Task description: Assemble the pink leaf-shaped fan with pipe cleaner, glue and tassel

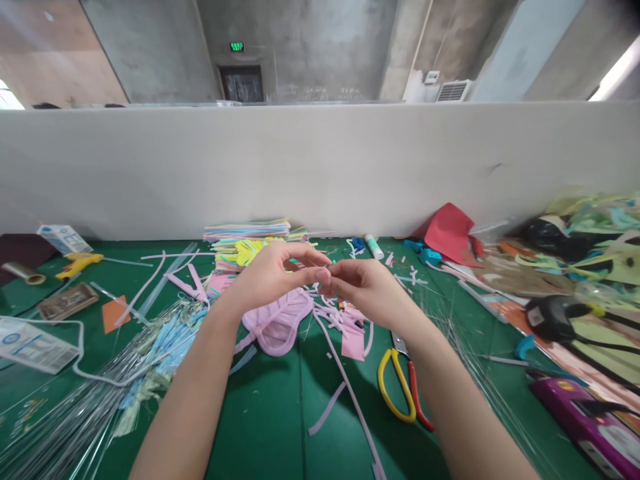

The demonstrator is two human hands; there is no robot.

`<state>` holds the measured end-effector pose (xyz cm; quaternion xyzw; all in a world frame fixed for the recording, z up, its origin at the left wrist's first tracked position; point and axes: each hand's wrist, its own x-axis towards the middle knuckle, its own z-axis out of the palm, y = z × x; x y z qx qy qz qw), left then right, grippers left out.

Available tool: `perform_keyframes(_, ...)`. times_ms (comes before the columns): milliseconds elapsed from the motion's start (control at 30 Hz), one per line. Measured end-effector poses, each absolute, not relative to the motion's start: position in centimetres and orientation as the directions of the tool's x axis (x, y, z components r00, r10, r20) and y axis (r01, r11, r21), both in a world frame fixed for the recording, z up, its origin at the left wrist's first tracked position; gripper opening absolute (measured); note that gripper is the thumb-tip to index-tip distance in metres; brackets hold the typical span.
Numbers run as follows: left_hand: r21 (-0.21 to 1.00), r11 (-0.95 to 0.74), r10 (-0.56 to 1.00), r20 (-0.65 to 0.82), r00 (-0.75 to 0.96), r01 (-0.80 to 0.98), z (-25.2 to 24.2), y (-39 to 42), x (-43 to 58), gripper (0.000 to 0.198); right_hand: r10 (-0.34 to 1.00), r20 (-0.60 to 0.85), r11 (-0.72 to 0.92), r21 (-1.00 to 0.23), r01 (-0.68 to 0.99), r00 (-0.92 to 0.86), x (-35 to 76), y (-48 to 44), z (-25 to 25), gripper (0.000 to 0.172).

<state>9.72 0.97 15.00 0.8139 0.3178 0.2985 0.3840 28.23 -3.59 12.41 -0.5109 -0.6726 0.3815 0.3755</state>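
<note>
My left hand (pixel 273 277) and my right hand (pixel 363 283) meet above the middle of the table, fingertips curled together in a pinch. Whatever lies between the fingertips is hidden or too small to make out. Beneath my left hand is a lilac leaf-shaped piece (pixel 279 323) with raised ribs and a twisted stem. A long lilac strip (pixel 345 380) runs from below the fingertips toward the front edge; I cannot tell whether it is held. Scissors (pixel 397 387) with one yellow and one red handle lie by my right forearm.
Left are thin wires (pixel 75 407), a yellow glue gun (pixel 80 265) and an orange paper piece (pixel 116 314). Stacked coloured strips (pixel 247 230) and a glue stick (pixel 373 247) sit at the back. Right are red paper (pixel 449 233) and a purple device (pixel 583 423). A pale partition (pixel 320 167) stands behind.
</note>
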Motion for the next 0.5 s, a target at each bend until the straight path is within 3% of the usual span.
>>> perform_keyframes(333,0.808,-0.488,0.750,0.194,0.632,0.331,15.5,0.6,9.6,0.030,0.967,0.153,0.232,-0.861,0.453,-0.206,28.0,-3.3,11.9,0.015)
perform_keyframes(500,0.644,-0.501,0.785,0.055,0.617,0.579,13.6,-0.2,7.3,0.057,0.974,0.138,0.206,-0.868,0.451,-0.178,28.6,-3.3,12.1,0.013)
